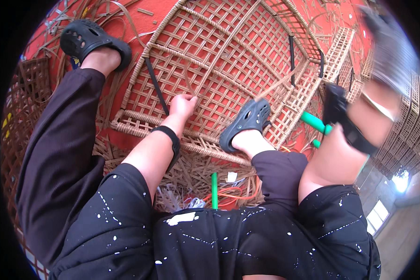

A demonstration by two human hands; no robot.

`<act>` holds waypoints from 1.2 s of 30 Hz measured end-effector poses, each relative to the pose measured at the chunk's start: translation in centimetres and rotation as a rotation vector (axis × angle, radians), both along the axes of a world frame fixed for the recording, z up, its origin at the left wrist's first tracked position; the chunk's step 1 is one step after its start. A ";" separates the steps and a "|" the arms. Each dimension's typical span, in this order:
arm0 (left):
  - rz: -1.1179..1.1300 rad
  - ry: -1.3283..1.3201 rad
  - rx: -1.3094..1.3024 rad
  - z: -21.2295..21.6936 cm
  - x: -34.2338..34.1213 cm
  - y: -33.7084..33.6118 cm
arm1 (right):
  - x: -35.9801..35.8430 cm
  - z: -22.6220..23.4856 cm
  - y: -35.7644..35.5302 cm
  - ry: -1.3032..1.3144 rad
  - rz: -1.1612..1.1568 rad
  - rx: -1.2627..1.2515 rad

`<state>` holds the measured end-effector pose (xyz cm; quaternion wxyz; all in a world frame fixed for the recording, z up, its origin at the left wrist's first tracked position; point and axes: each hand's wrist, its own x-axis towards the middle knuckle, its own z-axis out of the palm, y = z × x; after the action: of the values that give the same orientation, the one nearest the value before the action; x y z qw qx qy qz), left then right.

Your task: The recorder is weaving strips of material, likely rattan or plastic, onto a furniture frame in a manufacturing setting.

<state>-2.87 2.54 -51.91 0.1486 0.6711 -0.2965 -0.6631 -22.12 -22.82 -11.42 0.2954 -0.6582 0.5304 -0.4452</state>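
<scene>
A large open-weave wicker panel (210, 70) of tan strips, with thick wrapped edges and black strips on it, lies in front of me. My left hand (184, 105) is closed in a pinch over its near left part, beside a thin tan strip (187, 77) that rises from the fingers. My right hand (387, 70) is raised at the far right; it is smeared by motion and seems covered in something grey, so its fingers cannot be read. Each forearm wears a black band. A loose pale strip (280, 85) slants across the panel's right part.
My feet in dark clogs (92, 42) stand at the panel's left and on its near edge. Cut strips (191, 172) litter the red floor. Green tubes (313, 122) lie at the right, and a green stick (214, 191) stands near my lap. Stacked wicker pieces (408, 126) fill the right side.
</scene>
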 end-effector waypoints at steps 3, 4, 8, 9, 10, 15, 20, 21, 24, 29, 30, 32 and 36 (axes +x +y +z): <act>0.055 0.100 0.168 0.8 0.5 -0.8 | 1.1 -12.4 2.4 0.017 -0.312 0.342; 0.063 0.088 0.170 1.1 0.7 -1.1 | 1.6 -17.0 4.6 -0.107 -0.480 0.517; 0.100 0.187 0.283 2.2 1.3 -1.8 | 3.2 -30.6 15.3 -0.294 -0.367 1.485; 0.090 0.208 0.315 2.2 1.5 -2.0 | 3.6 -32.5 17.5 -0.409 -0.483 1.572; 0.080 0.230 0.346 2.2 1.6 -2.2 | 4.2 -34.0 19.3 -0.441 -0.496 1.612; -0.026 0.218 0.389 1.7 2.1 -3.1 | 6.4 -36.2 21.7 -1.005 -0.247 1.468; -0.112 0.214 0.354 1.5 2.3 -3.3 | 5.8 -35.3 20.1 -0.161 0.145 1.519; -0.146 0.256 0.359 1.5 2.5 -3.3 | 5.7 -35.1 20.0 -0.065 0.200 1.455; -0.184 0.274 0.301 1.8 2.3 -2.9 | 5.2 -35.1 20.1 0.202 0.365 1.289; -0.041 0.314 0.256 2.4 2.2 -1.8 | 5.0 -36.8 21.0 0.499 0.461 1.099; -0.082 0.285 0.236 2.2 2.1 -1.7 | 5.0 -37.3 21.1 0.478 0.498 1.121; -0.151 0.227 0.207 1.7 2.0 -1.8 | 5.1 -38.0 20.8 0.588 0.617 1.168; -0.532 0.108 0.012 -0.4 1.5 -2.3 | 5.0 -37.3 19.1 0.908 0.889 1.058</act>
<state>-1.36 0.27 -52.31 -0.0191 0.5342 -0.4499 -0.7154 -17.12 -3.70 -48.75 0.4718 -0.6962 0.4280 0.3309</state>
